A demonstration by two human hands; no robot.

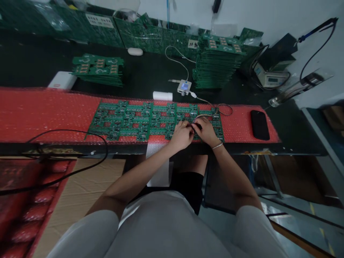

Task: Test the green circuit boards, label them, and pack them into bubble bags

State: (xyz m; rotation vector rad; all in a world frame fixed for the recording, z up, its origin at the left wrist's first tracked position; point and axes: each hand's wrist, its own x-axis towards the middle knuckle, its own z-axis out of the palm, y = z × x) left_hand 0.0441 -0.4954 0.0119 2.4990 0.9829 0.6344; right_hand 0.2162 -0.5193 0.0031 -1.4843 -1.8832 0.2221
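A long panel of green circuit boards [134, 120] lies on red bubble wrap [40, 113] at the bench's front edge. My left hand [182, 134] and my right hand [206, 129] meet over the panel's right end. Together they pinch a small black connector [197, 126] on a thin cable [224, 107]. That cable loops back to a small white tester with a blue screen [185, 87]. A ring shows on my left hand, a bracelet on my right wrist.
A black phone [259, 124] lies on the wrap to the right. Stacks of green boards [219, 62] [99, 70] stand behind, with a white cylinder [162, 95]. A soldering station [271, 77] sits far right. A black cable [67, 157] hangs at left.
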